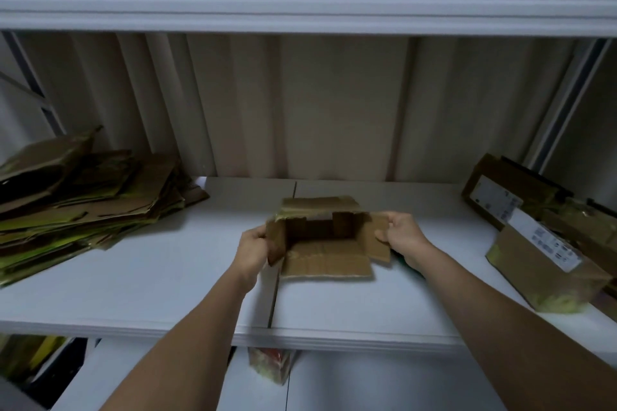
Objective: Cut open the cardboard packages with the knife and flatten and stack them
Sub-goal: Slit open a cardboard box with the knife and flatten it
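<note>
Nearest to the camera, the person's two bare forearms reach over the front edge of the white shelf (167, 284). The left hand (253, 248) has its fingers curled round the left side flap of the opened box (320, 237), and the right hand (399, 233) pinches the right side flap; a sliver of something green shows beneath that wrist, too hidden to name. The box sits mid-shelf with its opening towards the person, all four flaps spread, the near one lying flat on the shelf. No knife can be made out.

The likely trouble is in the flattening: if any seam remains taped, pulling the flaps apart may tear the cardboard instead of folding it, or skid the box backwards.

Farther off, the flattened stack (83, 200) at left looks splayed and could slide when another sheet lands. At right, the uncut packages (541, 260) wait.
</note>
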